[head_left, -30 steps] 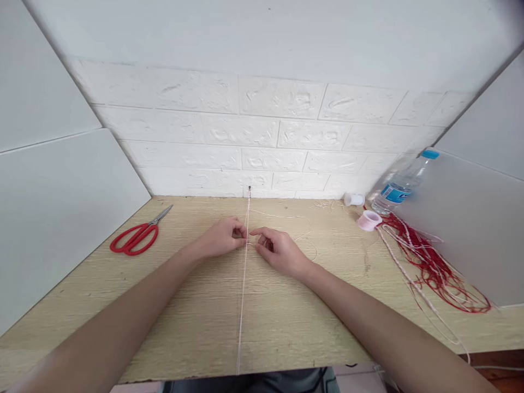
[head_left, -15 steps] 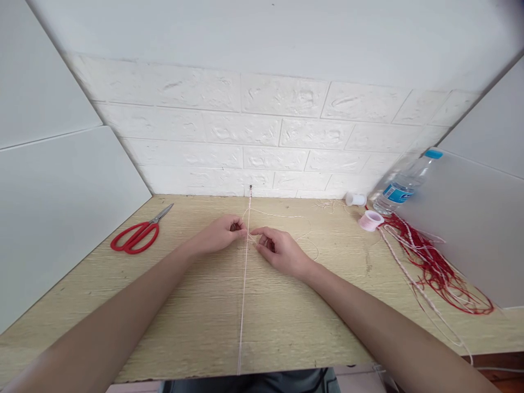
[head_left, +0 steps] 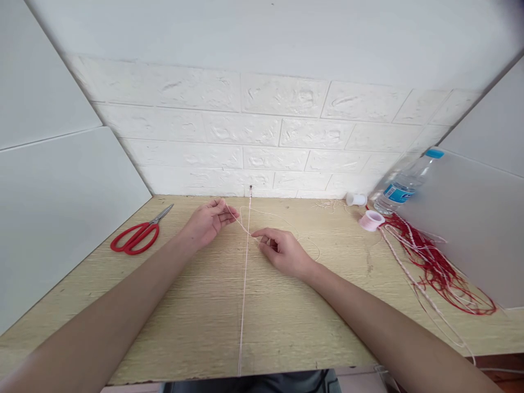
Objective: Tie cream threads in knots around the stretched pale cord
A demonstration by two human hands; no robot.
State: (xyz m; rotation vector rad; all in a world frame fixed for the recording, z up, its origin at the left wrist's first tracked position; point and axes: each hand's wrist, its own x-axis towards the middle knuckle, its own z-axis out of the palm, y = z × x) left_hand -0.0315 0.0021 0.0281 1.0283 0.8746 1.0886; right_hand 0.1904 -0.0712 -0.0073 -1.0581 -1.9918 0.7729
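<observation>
A pale pink cord (head_left: 244, 295) runs taut from a small hook (head_left: 251, 187) at the foot of the wall to the table's front edge. Left of it, my left hand (head_left: 208, 222) pinches a thin thread (head_left: 234, 217) between thumb and forefinger, the other fingers stretched loosely. That thread slants down to the cord and crosses it. Just right of the cord, my right hand (head_left: 282, 250) is curled, its thumb and forefinger closed on the thread close to the crossing. A loose loop of the thread lies on the table behind my right hand.
Red-handled scissors (head_left: 139, 234) lie at the left. On the right are a pink thread spool (head_left: 371, 220), a white spool (head_left: 356, 200), a water bottle (head_left: 399, 191) and a tangle of red cords (head_left: 434, 262). White panels flank the wooden table (head_left: 184, 327).
My left hand has moved left and away from the cord, drawing the thread out with it. My right hand has stayed almost in place. The loose loop has shifted slightly.
</observation>
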